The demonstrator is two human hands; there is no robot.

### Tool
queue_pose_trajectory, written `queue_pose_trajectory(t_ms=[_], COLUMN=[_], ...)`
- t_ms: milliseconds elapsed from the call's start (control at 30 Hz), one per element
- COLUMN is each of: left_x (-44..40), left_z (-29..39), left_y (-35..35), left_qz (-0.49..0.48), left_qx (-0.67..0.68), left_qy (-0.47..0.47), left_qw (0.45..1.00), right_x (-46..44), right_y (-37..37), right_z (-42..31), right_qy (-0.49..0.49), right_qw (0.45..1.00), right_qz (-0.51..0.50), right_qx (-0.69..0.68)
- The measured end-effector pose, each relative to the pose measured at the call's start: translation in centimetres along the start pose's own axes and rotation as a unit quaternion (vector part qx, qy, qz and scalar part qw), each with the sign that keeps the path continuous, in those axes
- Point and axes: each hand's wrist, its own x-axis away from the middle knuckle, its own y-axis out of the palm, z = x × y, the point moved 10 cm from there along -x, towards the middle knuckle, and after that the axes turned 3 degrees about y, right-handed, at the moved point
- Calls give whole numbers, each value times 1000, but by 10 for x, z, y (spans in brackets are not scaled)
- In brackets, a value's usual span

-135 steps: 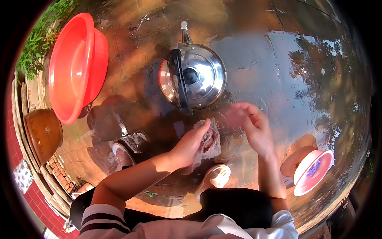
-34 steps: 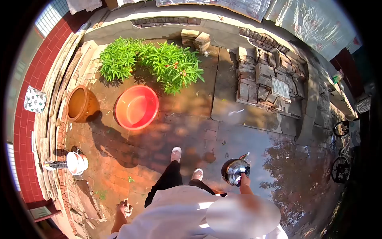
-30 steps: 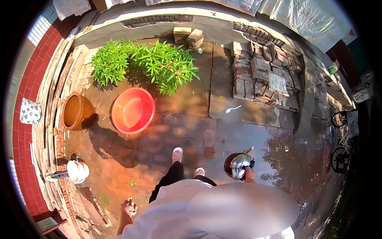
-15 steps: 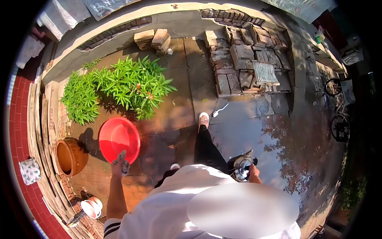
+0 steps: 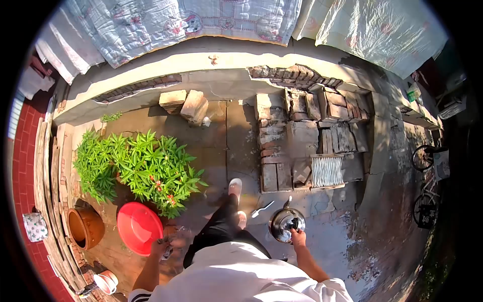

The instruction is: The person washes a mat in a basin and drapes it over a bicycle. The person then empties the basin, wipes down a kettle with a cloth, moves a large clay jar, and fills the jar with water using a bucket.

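Observation:
My right hand is closed around the dark handle of a shiny metal kettle, held out to the right of my legs with its spout pointing away from me. Low on the left, my left hand is closed and carries a grey, crumpled cloth, blurred by motion. That hand is beside the near right rim of a red plastic basin on the ground; whether it touches the rim I cannot tell. A white long-handled brush-like thing lies on the paving left of the kettle.
Leafy green plants grow behind the basin. A brown clay pot and a small white bucket stand at left, by long wooden poles. Stacked bricks rise ahead. Quilts hang beyond, and a bicycle stands right.
My view has tilted upward, bringing more of the hanging quilts in. My legs have stepped on, the kettle has swung forward, and my left hand has shifted right from over the basin's rim.

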Motion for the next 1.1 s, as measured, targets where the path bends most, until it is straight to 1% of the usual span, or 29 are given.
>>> queue_pose_trajectory(t_ms=[33,67,133,167,200,233,300,367,433,467,533,600,633,667,700,733,767,800,867,900,933,1000,1033,1067,1100], left_x=[-36,-71,-114,-121,-129,-93,-149,-129,-121,-121,-131,-137,-131,-127,-123,-119,-120,-109,-79,-64,-53,-63,-72,-79,-88], left_z=[-13,-38,-17,-1,22,125,143,235,290,304,302,286,286,270,252,237,190,174,155,153,161,197,225,243,258], left_y=[4,3,10,18,27,53,65,81,91,95,99,111,109,116,122,128,139,151,179,191,204,214,215,224,230], left_qz=[-4,-11,-1,19,38,36,19,-8,3,9,48,70,125,136,147,163,175,194,230,248,265,262,259,247,233], left_qx=[22,35,53,63,74,153,183,198,191,186,234,294,284,324,363,407,405,434,483,502,520,503,494,475,456], left_qy=[-11,-36,-53,-53,-54,-47,16,58,53,50,33,20,15,-19,-51,-51,-109,-148,-231,-273,-314,-256,-227,-241,-253], left_qw=[1000,999,997,996,995,986,983,978,980,981,971,953,951,936,919,897,891,867,813,782,749,783,798,810,821], right_x=[-6,-19,-58,-61,-64,-80,-97,-106,-128,-141,-166,-158,-196,-236,-252,-271,-303,-317,-328,-329,-328,-356,-369,-382,-397], right_y=[3,6,18,20,24,27,39,52,64,71,85,94,111,126,140,157,180,192,208,219,236,261,272,283,295], right_z=[-75,-111,-200,-250,-303,-346,-429,-506,-574,-608,-680,-759,-785,-812,-846,-877,-901,-931,-988,-1013,-1035,-1071,-1084,-1097,-1107], right_qy=[-5,3,-101,-117,-133,-151,-174,-201,-230,-238,-289,-308,-312,-314,-324,-315,-290,-295,-334,-356,-403,-436,-442,-450,-437], right_qw=[999,998,993,991,988,985,978,969,961,958,944,933,931,928,917,917,917,916,903,886,842,797,786,774,776], right_qz=[-17,-53,-43,-57,-70,-81,-116,-143,-143,-138,-139,-146,-168,-190,-211,-234,-271,-266,-222,-210,-207,-191,-193,-196,-197], right_qx=[-31,-32,-41,-30,-19,-20,-19,3,52,80,80,117,88,58,95,69,39,54,155,209,293,372,386,400,411])
